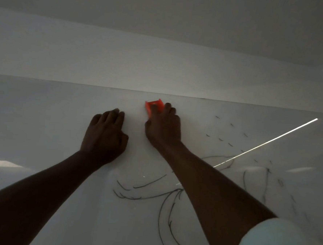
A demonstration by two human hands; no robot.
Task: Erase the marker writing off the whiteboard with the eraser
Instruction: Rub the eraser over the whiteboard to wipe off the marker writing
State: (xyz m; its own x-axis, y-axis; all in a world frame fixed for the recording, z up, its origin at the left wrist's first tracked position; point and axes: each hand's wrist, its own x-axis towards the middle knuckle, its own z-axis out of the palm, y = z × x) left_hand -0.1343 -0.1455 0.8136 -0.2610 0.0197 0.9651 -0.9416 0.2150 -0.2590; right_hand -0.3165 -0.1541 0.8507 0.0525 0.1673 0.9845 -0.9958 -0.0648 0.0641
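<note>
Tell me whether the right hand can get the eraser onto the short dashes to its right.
Probably yes: the right hand holds the eraser on the whiteboard, and only bare board separates it from the dashes.

We see a white whiteboard [53,119] filling most of the view, its top edge running just under a pale wall [122,63]. Our left hand [105,136] rests flat on a bare part of the board. Our right hand [163,126] presses an orange eraser [154,105] against the board, close under the top edge. Black marker lines [163,204] curve across the lower middle, and short dashes [220,139] are scattered to the right. A bright streak [269,141] crosses the right side, probably a reflected light.
</note>
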